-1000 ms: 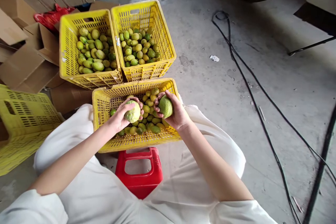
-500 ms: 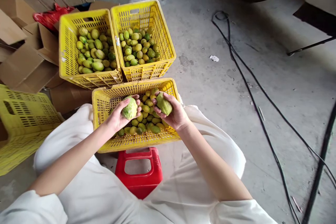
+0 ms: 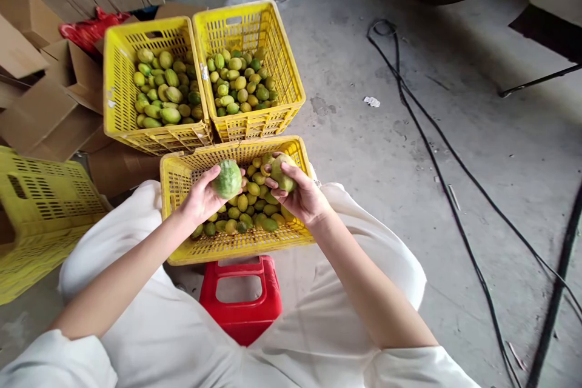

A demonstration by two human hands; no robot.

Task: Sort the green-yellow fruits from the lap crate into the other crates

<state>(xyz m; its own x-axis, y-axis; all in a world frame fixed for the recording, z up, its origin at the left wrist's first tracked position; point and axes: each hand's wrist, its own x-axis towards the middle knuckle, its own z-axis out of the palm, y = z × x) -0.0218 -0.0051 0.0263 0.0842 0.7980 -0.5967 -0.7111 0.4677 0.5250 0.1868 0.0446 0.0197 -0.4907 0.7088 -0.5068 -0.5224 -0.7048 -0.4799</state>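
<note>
Over the front yellow crate (image 3: 182, 248), my left hand (image 3: 200, 195) holds a bumpy green lemon (image 3: 227, 179), its fingers wrapped round the far side. In my right hand (image 3: 304, 195) is a duller yellow-green lemon (image 3: 282, 173), gripped between thumb and fingers. The two held fruits are apart, at about the same height. Beneath them, smaller yellow and green lemons (image 3: 258, 205) lie in the front crate, partly hidden by my hands.
Behind stand a left yellow crate (image 3: 110, 85) and a right yellow crate (image 3: 291, 73), both holding lemons. Another yellow crate (image 3: 50, 206) and cardboard boxes (image 3: 45, 112) are at the left. A red stool (image 3: 240, 315) is between my knees. Black cables (image 3: 436, 127) cross the floor.
My left hand has turned its lemon, showing a greener side, and raised it slightly. The lemon in my right hand has also turned and shifted slightly up. The crates stay put.
</note>
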